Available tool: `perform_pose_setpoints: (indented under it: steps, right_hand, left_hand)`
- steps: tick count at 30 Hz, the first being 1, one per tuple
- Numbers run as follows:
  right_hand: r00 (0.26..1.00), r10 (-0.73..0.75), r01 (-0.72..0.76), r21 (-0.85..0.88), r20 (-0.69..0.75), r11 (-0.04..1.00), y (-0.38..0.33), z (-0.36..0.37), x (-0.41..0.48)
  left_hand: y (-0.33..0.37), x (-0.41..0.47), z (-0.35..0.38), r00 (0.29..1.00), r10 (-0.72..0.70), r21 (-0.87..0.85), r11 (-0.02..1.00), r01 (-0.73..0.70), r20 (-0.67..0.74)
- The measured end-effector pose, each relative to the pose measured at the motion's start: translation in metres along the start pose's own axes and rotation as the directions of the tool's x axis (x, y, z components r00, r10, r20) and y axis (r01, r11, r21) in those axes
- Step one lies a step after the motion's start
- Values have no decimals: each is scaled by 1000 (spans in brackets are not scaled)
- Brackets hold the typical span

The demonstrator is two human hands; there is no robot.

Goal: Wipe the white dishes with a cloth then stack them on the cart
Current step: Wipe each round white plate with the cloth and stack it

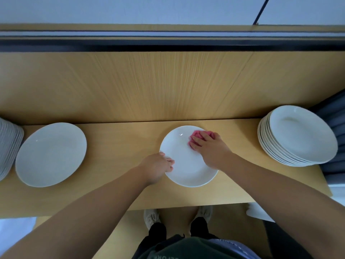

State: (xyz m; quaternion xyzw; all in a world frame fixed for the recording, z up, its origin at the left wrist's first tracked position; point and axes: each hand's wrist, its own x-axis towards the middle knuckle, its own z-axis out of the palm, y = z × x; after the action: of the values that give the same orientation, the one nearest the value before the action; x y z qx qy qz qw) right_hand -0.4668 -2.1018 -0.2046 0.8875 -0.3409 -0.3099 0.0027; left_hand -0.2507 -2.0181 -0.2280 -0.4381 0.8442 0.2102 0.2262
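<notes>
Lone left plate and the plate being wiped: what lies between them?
Head view: bare tabletop, apart from the left hand gripping the edge of the wiped plate.

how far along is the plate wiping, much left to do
Midway, probably. In hand: the right hand presses the pink cloth on the middle plate while the left hand holds its rim. A single plate lies to the left, possibly done already. The right stack and the far-left stack stand by; which is wiped I cannot tell. No cart shows, so stacking remains.
</notes>
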Motion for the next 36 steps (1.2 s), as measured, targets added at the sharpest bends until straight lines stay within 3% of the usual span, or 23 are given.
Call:
perform_pose_setpoints:
  steps: [5, 13, 21, 32, 36]
  right_hand:
    - [998, 34, -36, 41, 45, 999, -2, 12, -30]
    - [989, -86, 80, 59, 122, 995, -1, 10, -62]
    - [991, -133, 135, 175, -28, 975, 14, 18, -72]
    - [945, 78, 67, 424, -317, 903, 77, 28, -80]
    - [934, 67, 115, 475, -350, 872, 86, 33, -83]
  left_hand:
    - [6, -4, -9, 1000, -27, 26, 999, 28, -15]
    - [2, -2, -5, 997, -45, 32, 999, 43, 61]
    - [10, -6, -11, 991, -127, -32, 991, 129, 34]
    - [86, 27, -33, 936, -223, -102, 974, 202, -272]
    - [113, 48, -33, 922, -292, -174, 952, 253, -254]
